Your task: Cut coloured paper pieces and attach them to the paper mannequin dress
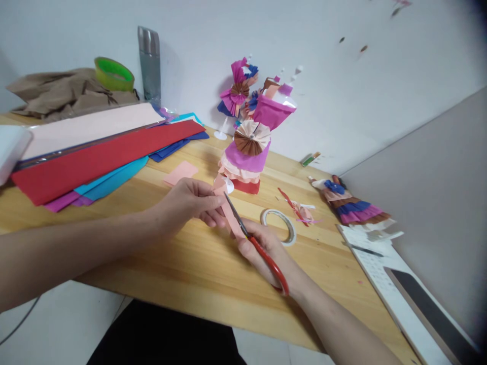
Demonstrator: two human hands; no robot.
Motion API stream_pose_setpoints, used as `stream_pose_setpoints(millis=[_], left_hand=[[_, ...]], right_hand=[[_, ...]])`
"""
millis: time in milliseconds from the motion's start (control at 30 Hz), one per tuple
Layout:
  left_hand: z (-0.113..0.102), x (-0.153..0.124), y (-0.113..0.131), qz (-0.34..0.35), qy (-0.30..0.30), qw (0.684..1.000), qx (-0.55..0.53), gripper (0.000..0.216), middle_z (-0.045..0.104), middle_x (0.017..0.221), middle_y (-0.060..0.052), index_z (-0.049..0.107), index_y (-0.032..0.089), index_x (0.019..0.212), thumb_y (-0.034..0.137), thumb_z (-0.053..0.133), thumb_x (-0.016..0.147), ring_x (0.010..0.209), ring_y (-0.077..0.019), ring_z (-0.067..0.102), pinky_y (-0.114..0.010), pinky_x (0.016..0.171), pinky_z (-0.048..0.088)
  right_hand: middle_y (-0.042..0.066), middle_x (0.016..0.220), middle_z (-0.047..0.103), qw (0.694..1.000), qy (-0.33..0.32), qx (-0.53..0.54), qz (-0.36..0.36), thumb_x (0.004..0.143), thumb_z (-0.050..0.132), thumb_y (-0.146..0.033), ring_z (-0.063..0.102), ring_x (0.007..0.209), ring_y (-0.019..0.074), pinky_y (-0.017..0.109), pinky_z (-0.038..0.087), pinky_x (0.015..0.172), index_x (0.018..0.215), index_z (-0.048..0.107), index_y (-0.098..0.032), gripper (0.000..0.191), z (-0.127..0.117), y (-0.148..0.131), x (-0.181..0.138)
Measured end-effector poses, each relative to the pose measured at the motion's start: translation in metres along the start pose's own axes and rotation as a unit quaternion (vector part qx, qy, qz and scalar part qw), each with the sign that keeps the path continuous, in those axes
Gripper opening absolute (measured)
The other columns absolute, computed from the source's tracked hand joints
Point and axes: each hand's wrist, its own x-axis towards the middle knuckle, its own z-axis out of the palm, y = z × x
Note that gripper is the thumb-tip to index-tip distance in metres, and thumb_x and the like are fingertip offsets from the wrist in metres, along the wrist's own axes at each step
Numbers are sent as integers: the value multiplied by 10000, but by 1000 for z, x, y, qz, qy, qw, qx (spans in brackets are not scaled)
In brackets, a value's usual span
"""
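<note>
My left hand [198,203] pinches a strip of pale pink paper [230,215] between thumb and fingers, above the table's middle. Red-handled scissors [268,261] are in my right hand [262,243], their blades lying along the strip and pointing up towards my left fingers. Whether the blades have cut into the paper I cannot tell. Behind my hands stands a small figure in a layered paper dress [247,154], with a pleated brown and cream rosette at its waist. A flat pink paper piece [180,173] rests beyond my left wrist. A roll of tape [292,234] lies beside my right hand.
Stacked coloured paper sheets [110,152] cover the table's left side. Behind them are a grey bottle [149,66] and a green bowl [114,75] on brown cloth. Another dressed doll [348,203], paper scraps [302,210] and a white board [380,274] occupy the right.
</note>
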Motion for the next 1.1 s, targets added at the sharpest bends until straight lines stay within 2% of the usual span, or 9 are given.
stream_pose_setpoints(millis=[233, 367, 600, 833, 1100], left_hand=[[1, 0, 1, -8, 1, 1000, 13, 214, 713, 571, -65, 734, 114, 636, 161, 650, 827, 527, -114, 653, -199, 542, 499], [0, 0, 1, -10, 8, 1000, 21, 218, 715, 575, -68, 721, 115, 629, 167, 653, 829, 521, -116, 651, -203, 538, 496], [-1, 3, -1, -10, -3, 999, 50, 215, 722, 595, -73, 731, 110, 660, 196, 648, 839, 534, -119, 658, -207, 546, 506], [0, 0, 2, -11, -1, 997, 72, 237, 716, 577, -69, 713, 109, 617, 183, 635, 829, 515, -111, 654, -190, 529, 506], [-3, 4, -5, 23, -21, 994, 103, 225, 747, 655, -98, 717, 118, 634, 269, 653, 789, 562, -129, 667, -201, 545, 524]], right_hand=[[-39, 647, 306, 1000, -10, 28, 3, 889, 515, -629, 266, 568, 101, 241, 234, 498, 706, 430, -201, 473, 2, 3, 0], [-31, 672, 338, 999, -20, 18, 19, 861, 518, -673, 307, 588, 112, 249, 251, 507, 778, 493, -189, 492, -1, 1, -2], [-23, 693, 379, 1000, -28, 3, 12, 889, 507, -624, 336, 592, 114, 253, 276, 516, 833, 542, -170, 459, -4, -3, -3], [-31, 682, 363, 1000, -23, -17, 7, 906, 463, -623, 324, 587, 113, 258, 268, 524, 772, 472, -193, 450, -3, -4, -3], [-33, 669, 363, 999, -14, -35, -1, 885, 458, -676, 306, 583, 113, 266, 260, 526, 744, 459, -197, 499, -3, -1, -2]])
